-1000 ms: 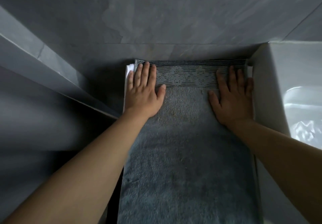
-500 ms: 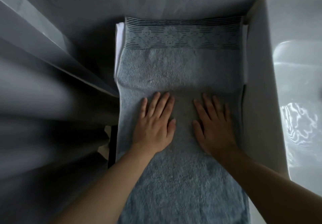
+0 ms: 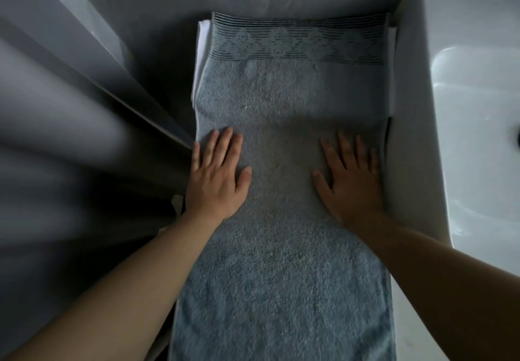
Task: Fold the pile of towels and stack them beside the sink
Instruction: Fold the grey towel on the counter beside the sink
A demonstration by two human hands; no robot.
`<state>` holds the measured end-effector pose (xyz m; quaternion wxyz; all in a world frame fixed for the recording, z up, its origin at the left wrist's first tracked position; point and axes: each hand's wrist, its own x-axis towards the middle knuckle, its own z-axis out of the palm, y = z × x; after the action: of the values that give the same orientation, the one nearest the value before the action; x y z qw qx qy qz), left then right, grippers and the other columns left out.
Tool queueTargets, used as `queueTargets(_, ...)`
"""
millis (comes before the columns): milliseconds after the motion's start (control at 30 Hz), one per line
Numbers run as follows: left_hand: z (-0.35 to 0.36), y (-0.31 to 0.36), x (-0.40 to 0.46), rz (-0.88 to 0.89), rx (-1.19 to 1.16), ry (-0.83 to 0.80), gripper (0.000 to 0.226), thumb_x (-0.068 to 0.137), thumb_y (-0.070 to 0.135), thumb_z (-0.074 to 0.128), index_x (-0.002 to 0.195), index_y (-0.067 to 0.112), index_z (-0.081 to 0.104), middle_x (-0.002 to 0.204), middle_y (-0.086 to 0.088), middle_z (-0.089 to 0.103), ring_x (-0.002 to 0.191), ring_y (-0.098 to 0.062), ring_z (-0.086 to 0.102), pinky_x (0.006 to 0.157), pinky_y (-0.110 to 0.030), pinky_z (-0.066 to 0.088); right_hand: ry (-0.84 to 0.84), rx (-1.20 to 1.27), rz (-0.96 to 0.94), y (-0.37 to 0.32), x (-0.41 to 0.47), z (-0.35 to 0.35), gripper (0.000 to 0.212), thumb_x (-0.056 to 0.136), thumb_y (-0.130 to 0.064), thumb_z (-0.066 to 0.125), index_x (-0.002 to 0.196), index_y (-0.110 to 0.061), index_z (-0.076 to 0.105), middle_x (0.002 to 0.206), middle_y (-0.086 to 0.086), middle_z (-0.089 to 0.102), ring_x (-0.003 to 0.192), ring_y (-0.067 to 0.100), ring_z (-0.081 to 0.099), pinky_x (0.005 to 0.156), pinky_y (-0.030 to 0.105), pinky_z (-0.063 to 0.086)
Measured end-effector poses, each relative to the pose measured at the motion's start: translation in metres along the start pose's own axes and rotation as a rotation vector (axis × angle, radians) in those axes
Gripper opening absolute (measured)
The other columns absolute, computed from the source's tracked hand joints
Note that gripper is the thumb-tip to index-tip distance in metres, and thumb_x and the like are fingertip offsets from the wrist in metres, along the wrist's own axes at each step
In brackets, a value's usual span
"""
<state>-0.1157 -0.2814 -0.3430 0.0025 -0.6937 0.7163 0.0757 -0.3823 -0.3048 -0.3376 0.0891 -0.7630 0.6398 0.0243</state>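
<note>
Left hand and right hand, both flat and gripping nothing, press 1 grey towel lying unfolded over white towels beside the sink; folding remains.

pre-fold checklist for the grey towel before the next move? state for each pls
1. Both palms flat on grey towel, left hand and right hand: ok.
2. Towel surface smooth between the hands: ok.
3. Patterned border straight at the far edge: ok.
4. Squared over the white towel beneath: not ok, white shows on both sides.
5. Clear of sink basin: ok.
6. Near end of towel: cannot tell, out of frame.
</note>
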Motion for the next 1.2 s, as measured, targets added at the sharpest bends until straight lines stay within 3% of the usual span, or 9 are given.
queueTargets(133,0.001,0.001,0.001,-0.001,-0.013,0.008,0.072,0.096,0.055,0.02,0.159,0.022,0.011,0.167,0.001,0.005,0.154,-0.019,-0.003,0.124,-0.05,0.0,0.024,0.003,0.018,0.012,-0.009,0.001,0.074,0.092,-0.057,0.02,0.155,-0.021,0.014,0.162,0.012,0.012,0.149,0.031,0.007,0.121,0.043,0.001)
queueTargets(400,0.004,-0.001,0.002,0.009,-0.012,0.042,0.072,0.096,0.055,0.019,0.159,0.02,0.013,0.167,-0.001,0.007,0.154,-0.021,-0.001,0.124,-0.048,-0.002,0.073,-0.018,0.018,0.011,-0.005,0.004,0.073,0.092,-0.056,0.024,0.155,-0.02,0.017,0.161,0.013,0.015,0.148,0.031,0.01,0.121,0.046,0.006)
queueTargets(600,-0.004,0.002,0.004,0.012,0.011,-0.034,0.069,0.1,0.052,0.016,0.159,0.018,0.004,0.168,-0.002,-0.002,0.153,-0.022,-0.008,0.123,-0.051,-0.003,0.063,-0.037,0.025,0.009,-0.007,0.001,0.074,0.091,-0.056,0.021,0.155,-0.021,0.014,0.162,0.012,0.011,0.149,0.031,0.007,0.121,0.045,0.003)
queueTargets(733,-0.008,0.023,-0.043,0.073,-0.042,0.054,0.068,0.103,0.051,0.009,0.159,0.013,0.008,0.167,-0.005,0.003,0.154,-0.023,-0.004,0.123,-0.051,-0.002,0.07,-0.024,0.02,0.008,-0.005,0.003,0.073,0.091,-0.056,0.019,0.155,-0.022,0.014,0.162,0.011,0.011,0.149,0.03,0.006,0.121,0.045,0.003)
queueTargets(867,0.011,0.026,-0.102,0.183,0.053,-0.091,0.068,0.102,0.054,0.006,0.159,0.017,-0.004,0.167,-0.003,-0.01,0.153,-0.022,-0.014,0.123,-0.054,-0.003,0.07,-0.028,0.013,0.011,-0.006,0.005,0.073,0.091,-0.055,0.02,0.155,-0.022,0.013,0.162,0.011,0.01,0.149,0.03,0.006,0.12,0.045,0.003)
queueTargets(1000,0.014,0.023,-0.099,0.162,0.074,-0.075,0.07,0.101,0.055,0.008,0.159,0.019,-0.003,0.167,-0.002,-0.011,0.153,-0.023,-0.014,0.122,-0.056,0.002,0.048,-0.025,0.014,0.01,-0.008,0.002,0.068,0.098,-0.049,0.027,0.156,-0.018,0.011,0.163,0.011,0.007,0.149,0.028,0.004,0.121,0.045,0.002)
queueTargets(1133,0.017,0.024,-0.099,0.161,0.045,-0.056,0.071,0.099,0.054,0.014,0.16,0.019,0.005,0.167,-0.001,-0.002,0.154,-0.023,-0.007,0.122,-0.055,0.001,0.243,0.098,-0.002,-0.012,-0.05,-0.009,0.058,0.099,-0.034,0.034,0.149,-0.004,0.031,0.158,0.017,0.024,0.147,0.028,0.02,0.12,0.048,0.009)
queueTargets(1200,0.017,0.024,-0.099,0.152,0.032,-0.042,0.071,0.098,0.054,0.017,0.159,0.019,0.008,0.167,0.0,0.001,0.154,-0.022,-0.005,0.123,-0.054,0.0,0.288,0.193,-0.085,-0.03,-0.094,-0.005,0.057,0.097,-0.035,0.035,0.146,-0.005,0.04,0.155,0.016,0.032,0.145,0.031,0.027,0.118,0.051,0.015)
